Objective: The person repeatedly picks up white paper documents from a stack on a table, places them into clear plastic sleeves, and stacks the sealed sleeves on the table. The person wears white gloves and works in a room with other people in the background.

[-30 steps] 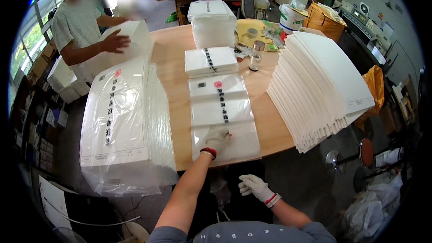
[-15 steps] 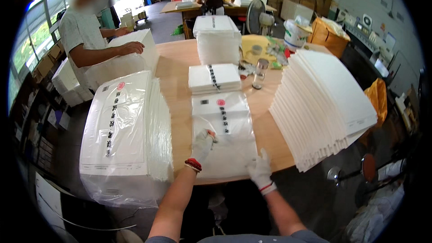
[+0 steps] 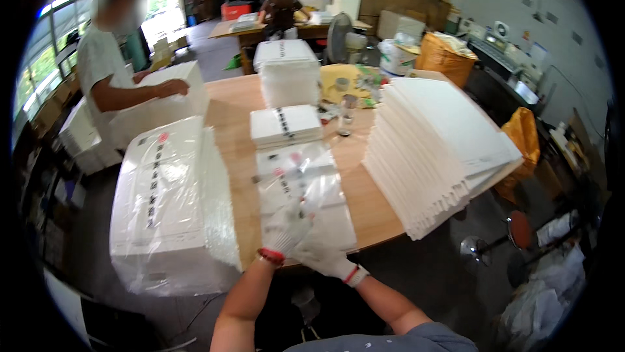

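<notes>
A clear plastic bag [image 3: 325, 218] printed with dark characters and a red round mark lies in front of me, with white sheets in it. Part of its film looks lifted and blurred near my left hand [image 3: 288, 229], which wears a white glove with a red cuff and is closed on the film. My right hand [image 3: 327, 261], also gloved, reaches across to the left at the bag's near edge, close beside the left hand. Its fingertips are smeared and partly hidden. Just beyond the bag sits a short stack of white packets [image 3: 286, 127].
Bagged sheets [image 3: 163, 183] form a tall stack on the left; a fanned stack of white sheets [image 3: 443, 137] leans on the right. A glass jar [image 3: 347, 116] and a taller stack [image 3: 285, 75] stand farther back on the wooden table [image 3: 228, 101]. A co-worker [image 3: 107, 59] handles sheets at far left.
My right hand has moved left from the bag's right corner to beside my left hand. The bag's film has been lifted and shifted, and the whole view has turned slightly right.
</notes>
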Demonstrator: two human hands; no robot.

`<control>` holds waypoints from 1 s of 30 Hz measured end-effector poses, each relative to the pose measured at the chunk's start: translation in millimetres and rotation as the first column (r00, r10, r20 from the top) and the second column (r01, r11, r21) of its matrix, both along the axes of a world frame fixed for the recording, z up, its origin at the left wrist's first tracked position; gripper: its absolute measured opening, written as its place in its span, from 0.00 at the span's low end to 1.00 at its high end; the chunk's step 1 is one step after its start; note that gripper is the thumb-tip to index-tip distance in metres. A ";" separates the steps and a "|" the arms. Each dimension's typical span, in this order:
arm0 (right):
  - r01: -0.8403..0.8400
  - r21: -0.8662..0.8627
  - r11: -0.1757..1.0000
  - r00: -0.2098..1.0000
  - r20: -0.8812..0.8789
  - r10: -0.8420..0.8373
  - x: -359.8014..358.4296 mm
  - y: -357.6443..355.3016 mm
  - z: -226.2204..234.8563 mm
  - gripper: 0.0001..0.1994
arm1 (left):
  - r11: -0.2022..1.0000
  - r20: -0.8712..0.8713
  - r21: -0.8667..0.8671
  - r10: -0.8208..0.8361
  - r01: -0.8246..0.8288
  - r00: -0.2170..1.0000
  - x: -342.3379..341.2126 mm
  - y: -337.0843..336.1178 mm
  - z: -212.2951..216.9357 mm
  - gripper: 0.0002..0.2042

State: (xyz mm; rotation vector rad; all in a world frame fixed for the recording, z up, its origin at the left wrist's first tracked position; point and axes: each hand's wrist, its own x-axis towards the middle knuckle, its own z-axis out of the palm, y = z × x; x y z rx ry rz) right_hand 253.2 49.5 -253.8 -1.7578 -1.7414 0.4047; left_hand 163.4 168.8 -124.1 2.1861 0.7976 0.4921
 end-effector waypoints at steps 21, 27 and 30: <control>0.386 0.489 0.782 0.616 0.495 -0.613 156.4 -184.4 343.2 0.08 | 0.683 0.339 -0.193 -0.628 0.705 0.701 -8.2 -127.7 82.4 0.14; -0.106 0.144 0.984 0.831 0.557 0.008 27.7 -205.1 342.6 0.11 | -0.317 0.499 -0.838 -0.118 0.444 0.858 33.5 -141.1 113.3 0.22; 0.145 0.058 0.988 0.956 -0.264 -0.125 51.7 -241.0 329.2 0.11 | 0.011 0.443 -0.894 -0.140 0.448 0.886 -1.3 -142.8 120.6 0.19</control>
